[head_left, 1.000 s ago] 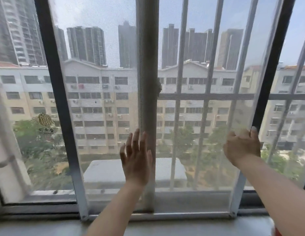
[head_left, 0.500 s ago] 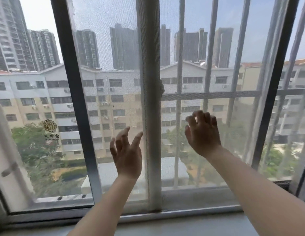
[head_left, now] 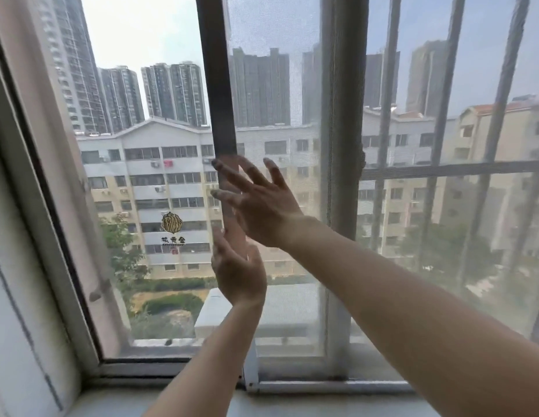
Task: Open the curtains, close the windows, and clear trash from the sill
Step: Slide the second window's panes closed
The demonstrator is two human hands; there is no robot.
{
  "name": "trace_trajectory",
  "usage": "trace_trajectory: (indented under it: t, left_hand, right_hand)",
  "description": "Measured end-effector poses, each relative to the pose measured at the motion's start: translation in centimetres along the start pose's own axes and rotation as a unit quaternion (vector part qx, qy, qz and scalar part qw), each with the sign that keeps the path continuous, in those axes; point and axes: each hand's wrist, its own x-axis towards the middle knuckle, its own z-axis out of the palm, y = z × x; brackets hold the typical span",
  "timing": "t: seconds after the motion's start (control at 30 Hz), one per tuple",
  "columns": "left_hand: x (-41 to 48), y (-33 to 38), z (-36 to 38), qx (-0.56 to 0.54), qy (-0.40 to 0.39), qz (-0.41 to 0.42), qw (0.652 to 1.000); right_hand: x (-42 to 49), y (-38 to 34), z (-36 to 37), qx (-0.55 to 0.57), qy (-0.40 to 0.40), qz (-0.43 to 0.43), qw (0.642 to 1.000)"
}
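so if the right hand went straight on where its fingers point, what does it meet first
Probably the dark sash upright: the right hand points up-left and its fingertips overlap that bar, though depth leaves contact unclear.

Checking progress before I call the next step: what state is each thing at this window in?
Left hand: open, fingers straight, beside the dark frame bar.
Right hand: open, fingers spread, tips at that bar.
Dark frame bar: upright, between glass pane and screen.
Screen: spans the middle, right of the bar.
Glass pane: reaches the window's left edge.
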Motion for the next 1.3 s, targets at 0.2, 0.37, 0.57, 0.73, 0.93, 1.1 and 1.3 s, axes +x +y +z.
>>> trace_trajectory:
  t: [0.2, 0.37, 0.57, 0.73, 0.93, 1.1, 1.3]
  left_hand:
    - [-2.0, 1.6, 2.1, -0.071, -0.009, 0.019, 0.997]
    - [-4.8, 3.9, 4.8, -0.116, -0.032, 0.018, 0.993]
    - [-7.3, 6.8, 7.4, -0.13, -0.05, -0.009, 0.99]
    - [-8.6, 7.7, 8.0, -0.112, -0.119, 0.008, 0.987]
    - [-5.2, 5.4, 5.1, -0.11, -0.214, 0.029, 0.97]
    - [0.7, -0.1, 1.3, 0.028, 0.002, -0.006, 1.0]
    - [8.9, -10.0, -6.4, 0.113, 0.026, -0.051, 0.992]
  right_hand:
    - [-0.4, 2.9, -0.9, -0.084, -0.052, 0.023, 0.995]
    - [-3.6, 6.3, -0.8, -0.128, -0.048, 0.017, 0.99]
    - [-6.4, 9.7, -1.0, -0.127, -0.064, 0.03, 0.989]
    - [-7.7, 10.8, -1.2, -0.154, -0.018, 0.051, 0.987]
    - [-5.6, 8.5, 0.2, -0.087, 0.111, 0.079, 0.987]
    - [-1.3, 2.4, 3.3, -0.003, 0.08, -0.041, 0.996]
    - [6.7, -6.4, 6.2, 0.031, 0.049, -0.147, 0.988]
